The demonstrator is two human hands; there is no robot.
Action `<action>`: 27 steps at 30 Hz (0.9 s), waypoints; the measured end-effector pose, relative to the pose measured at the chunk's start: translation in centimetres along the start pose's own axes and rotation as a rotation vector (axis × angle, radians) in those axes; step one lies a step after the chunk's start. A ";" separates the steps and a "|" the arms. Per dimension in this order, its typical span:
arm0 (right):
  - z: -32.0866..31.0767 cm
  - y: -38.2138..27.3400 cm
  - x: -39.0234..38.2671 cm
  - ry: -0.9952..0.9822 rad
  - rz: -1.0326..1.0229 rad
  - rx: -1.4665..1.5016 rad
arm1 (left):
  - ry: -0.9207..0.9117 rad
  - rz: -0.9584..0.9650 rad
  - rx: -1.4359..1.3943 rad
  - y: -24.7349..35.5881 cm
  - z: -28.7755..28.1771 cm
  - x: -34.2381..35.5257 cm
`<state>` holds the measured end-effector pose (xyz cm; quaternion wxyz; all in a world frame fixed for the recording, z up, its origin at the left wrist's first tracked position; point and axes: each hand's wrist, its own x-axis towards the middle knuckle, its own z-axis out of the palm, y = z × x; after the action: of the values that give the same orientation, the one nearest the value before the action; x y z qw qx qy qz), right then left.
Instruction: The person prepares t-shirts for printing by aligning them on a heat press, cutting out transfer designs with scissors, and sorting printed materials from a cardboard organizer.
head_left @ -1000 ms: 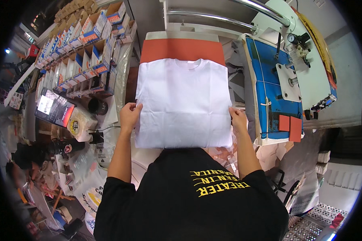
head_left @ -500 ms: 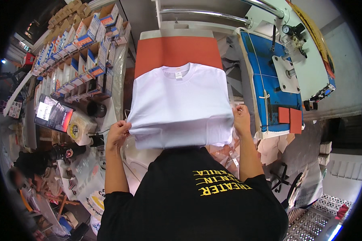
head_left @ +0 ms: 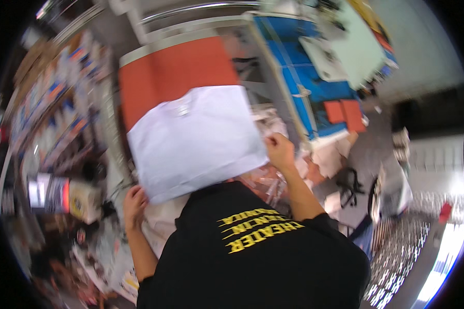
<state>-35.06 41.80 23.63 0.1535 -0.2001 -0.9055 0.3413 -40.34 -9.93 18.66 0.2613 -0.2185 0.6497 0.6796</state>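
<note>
A white T-shirt (head_left: 196, 139) lies spread over an orange pad (head_left: 175, 64) on a platen, with its collar and small neck label at the top. My left hand (head_left: 135, 203) has its fingers closed at the shirt's lower left corner, pinching the edge. My right hand (head_left: 280, 152) is pinched on the shirt's lower right edge, level with the blue board's near end. The whole picture is somewhat smeared by motion.
At the right stands a press with a blue board (head_left: 278, 44), a metal plate (head_left: 319, 56) and small orange pads (head_left: 345, 113). Rows of cardboard boxes (head_left: 62, 103) and a phone-like screen (head_left: 49, 190) are at the left. An office chair base (head_left: 350, 185) sits below right.
The shirt has slid toward me, showing more orange pad, and its lower part has flattened. My hands moved down with it. The view has turned, shifting the scene askew.
</note>
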 end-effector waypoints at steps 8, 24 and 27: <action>-17.7 6.4 9.8 0.524 0.315 -0.696 | 0.175 0.148 0.105 2.4 0.4 1.7; -4.6 -11.7 3.3 -0.457 0.213 0.485 | -0.031 1.095 0.577 15.9 15.4 -3.5; 5.5 -12.8 1.3 -0.844 0.129 0.742 | -0.148 1.227 0.851 18.3 19.6 -4.2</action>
<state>-41.83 30.55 28.59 -0.1831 -0.0338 -0.6938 0.6957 -47.97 8.94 36.56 -0.0594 0.3492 0.8424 0.4062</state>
